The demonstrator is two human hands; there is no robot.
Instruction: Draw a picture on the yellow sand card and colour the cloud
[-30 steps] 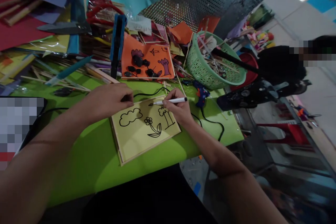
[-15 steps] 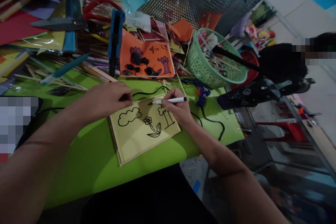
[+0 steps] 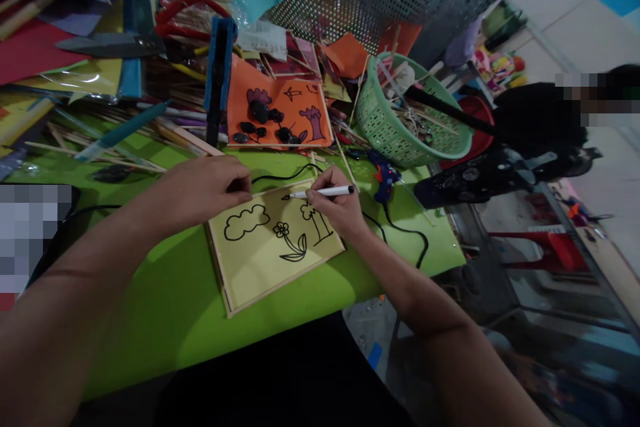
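Hardly anything has moved in the last second: my view has drifted a little, sliding the scissors at 11 o'clock slightly outward, while both hands keep almost the same spots. Taking the yellow sheet as my dial, it lies flat on the green table, directly before the person, probably so both forearms can reach in from the near side. At 2 o'clock the right hand is closed around a white marker, thumb and fingers gripping it low; I take that for control of the tip, which sits by a small dark mark near 12. The left hand, at 10 o'clock, is loosely curled with nothing visible in it, its fingertips at the sheet's far edge. That placing would suit steadying the sheet and leaves the drawn cloud and flower uncovered, though I cannot tell whether it presses or pinches. Farther off at 12, the orange sheet with similar drawings lies within easy sight, perhaps for comparison. The glue gun at 2 and the green basket beyond it sit outside the working area, apparently to leave the right hand room.
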